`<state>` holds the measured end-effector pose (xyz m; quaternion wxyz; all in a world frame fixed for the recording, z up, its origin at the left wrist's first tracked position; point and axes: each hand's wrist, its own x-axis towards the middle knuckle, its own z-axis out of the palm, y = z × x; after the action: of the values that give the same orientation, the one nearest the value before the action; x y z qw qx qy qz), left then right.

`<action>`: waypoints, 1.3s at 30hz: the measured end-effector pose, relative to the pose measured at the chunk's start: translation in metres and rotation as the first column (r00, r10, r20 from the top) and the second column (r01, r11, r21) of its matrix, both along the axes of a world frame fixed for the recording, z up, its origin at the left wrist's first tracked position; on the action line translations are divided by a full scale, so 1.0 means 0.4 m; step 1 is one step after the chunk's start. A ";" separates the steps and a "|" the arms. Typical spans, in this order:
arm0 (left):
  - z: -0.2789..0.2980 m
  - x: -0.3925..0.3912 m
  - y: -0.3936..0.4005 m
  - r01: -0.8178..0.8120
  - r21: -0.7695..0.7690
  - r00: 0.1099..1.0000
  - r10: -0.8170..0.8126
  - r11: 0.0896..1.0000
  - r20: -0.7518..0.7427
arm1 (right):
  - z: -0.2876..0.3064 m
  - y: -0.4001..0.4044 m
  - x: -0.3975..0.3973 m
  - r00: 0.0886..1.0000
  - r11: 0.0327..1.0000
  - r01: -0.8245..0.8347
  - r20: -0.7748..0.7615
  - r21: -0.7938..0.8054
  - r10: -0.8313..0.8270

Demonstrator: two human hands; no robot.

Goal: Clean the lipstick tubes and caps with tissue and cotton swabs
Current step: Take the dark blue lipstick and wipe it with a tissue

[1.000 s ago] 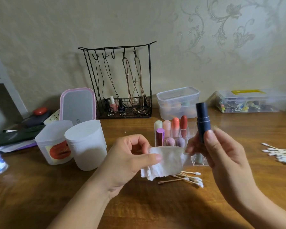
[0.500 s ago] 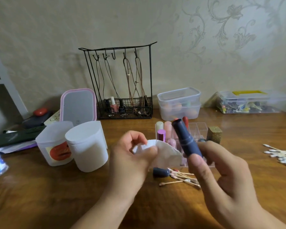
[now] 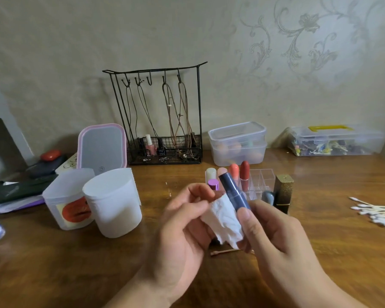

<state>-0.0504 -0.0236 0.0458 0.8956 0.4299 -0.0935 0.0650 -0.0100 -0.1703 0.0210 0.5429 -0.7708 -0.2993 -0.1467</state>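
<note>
We grip the navy lipstick tube point(image 3: 233, 192) in our right hand point(image 3: 273, 236), tilted up and leftward; our left hand point(image 3: 182, 225) pinches a crumpled tissue point(image 3: 226, 221) against its side. No writing is legible on the tube (the orange-labelled container point(image 3: 68, 201) left of our left hand is too blurred to read).

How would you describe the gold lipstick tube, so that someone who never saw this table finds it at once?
Start at the clear plastic organizer in the middle of the wooden table, where several lipsticks stand upright. The gold lipstick tube stands just outside it, on its right side. It alone is square, dark and glittery gold, while its neighbours are round and pastel or red.
</note>
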 end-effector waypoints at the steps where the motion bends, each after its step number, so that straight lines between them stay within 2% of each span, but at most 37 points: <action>1: -0.001 0.003 0.000 0.014 -0.074 1.000 -0.016 0.997 -0.024 | 0.001 -0.001 0.001 1.000 1.000 0.008 0.013 -0.008 -0.008; 3: 0.002 0.009 -0.005 -0.012 -0.142 0.999 0.006 0.990 -0.045 | 0.006 -0.005 0.002 0.998 0.999 0.035 0.051 -0.027 -0.034; 6: 0.002 0.013 -0.012 -0.040 -0.105 0.997 0.034 0.994 -0.064 | 0.010 -0.011 0.003 0.994 0.994 0.063 0.099 -0.088 -0.055; 10: -0.004 0.019 -0.013 -0.060 -0.008 0.991 0.058 0.998 -0.117 | 0.012 -0.016 0.008 0.939 0.950 0.226 0.307 -0.215 -0.154; 13: -0.015 0.021 -0.016 -0.064 0.021 0.986 0.066 0.998 -0.152 | 0.014 -0.011 0.005 0.893 0.920 0.293 0.418 -0.259 -0.167; 17: -0.025 0.018 -0.018 -0.059 0.032 0.982 0.064 0.998 -0.175 | 0.019 -0.008 -0.004 0.863 0.891 0.336 0.478 -0.305 -0.162; 22: -0.025 0.016 -0.017 -0.078 0.049 0.988 0.084 0.996 -0.126 | 0.016 -0.008 -0.001 0.846 0.868 0.361 0.511 -0.342 -0.151; 25: -0.025 0.014 -0.015 -0.111 0.058 0.990 0.115 0.992 -0.079 | 0.007 -0.008 0.001 0.902 0.917 0.262 0.414 -0.301 -0.122; 28: -0.027 0.014 -0.015 -0.116 0.081 0.993 0.117 0.990 -0.009 | 0.003 -0.011 -0.001 0.980 0.980 0.035 0.200 -0.194 0.005; 31: -0.021 0.006 -0.018 -0.105 0.088 0.994 0.103 0.991 0.034 | 0.007 -0.012 -0.006 0.987 0.988 -0.118 0.099 -0.096 0.128; 35: -0.013 -0.003 -0.024 -0.074 0.087 0.995 0.067 0.994 0.081 | 0.016 -0.012 -0.013 0.983 0.982 -0.184 0.017 -0.041 0.184; 39: -0.010 -0.007 -0.026 -0.093 0.106 0.993 0.085 0.990 0.080 | 0.020 -0.010 -0.017 0.942 0.955 -0.293 -0.155 0.046 0.296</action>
<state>-0.0530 -0.0341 0.0419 0.8628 0.4793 -0.1113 0.1160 -0.0170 -0.1742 0.0291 0.5897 -0.7205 -0.3648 -0.0047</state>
